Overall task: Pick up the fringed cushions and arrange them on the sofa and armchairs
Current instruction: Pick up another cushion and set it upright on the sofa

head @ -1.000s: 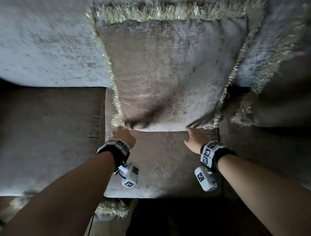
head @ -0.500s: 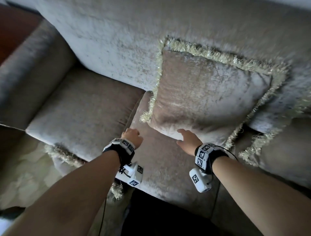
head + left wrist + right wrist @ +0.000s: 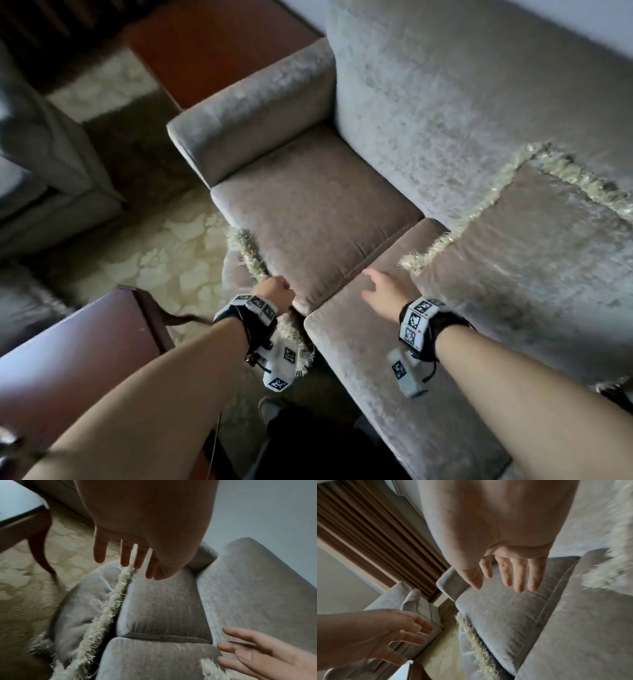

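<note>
A beige fringed cushion (image 3: pixel 534 253) stands propped against the sofa's backrest (image 3: pixel 445 102) at the right, with no hand on it. A second fringed cushion (image 3: pixel 241 263) leans on the floor against the sofa's front edge; its cream fringe (image 3: pixel 102 612) runs along the seat cushion. My left hand (image 3: pixel 277 291) hovers just above that fringe, fingers (image 3: pixel 125 555) straight and holding nothing. Over the middle seat cushion my right hand (image 3: pixel 380 287) stays open and empty, with its fingers (image 3: pixel 518 578) spread.
A dark wooden table (image 3: pixel 85 346) stands close at the lower left. An armchair (image 3: pixel 44 164) sits further left, across the patterned carpet (image 3: pixel 164 260). The sofa's left armrest (image 3: pixel 253 113) borders the bare left seat (image 3: pixel 315 205). Brown curtains (image 3: pixel 368 534) hang behind.
Both hands have left the lower edge of the propped cushion and moved left. The view has swung left; my left hand is now over the cushion on the floor.
</note>
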